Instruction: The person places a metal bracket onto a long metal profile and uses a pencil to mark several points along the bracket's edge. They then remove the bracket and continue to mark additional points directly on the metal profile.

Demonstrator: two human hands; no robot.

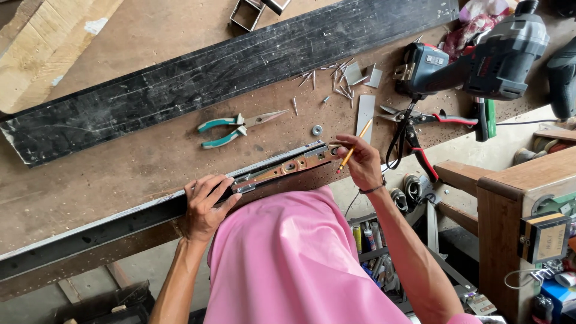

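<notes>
1. The metal rail (150, 219) lies along the near edge of the worn wooden workbench (120, 162); its drawer-slide end (282, 169) stops just short of the bench's right edge, past which the floor drops away.
2. The left hand (204, 207) presses flat over the rail, fingers spread and curled across it.
3. The right hand (360, 159) pinches one yellow pencil (353, 150), its tip beside the slide's end.
4. Open bench shows between the rail and one long black scratched board (228, 69).
5. That gap holds one pair of teal-handled pliers (231, 129), one washer (317, 129) and scattered screws (333, 81).
6. One cordless drill (480, 60) and one pair of red-handled snips (420, 129) lie to the right.
</notes>
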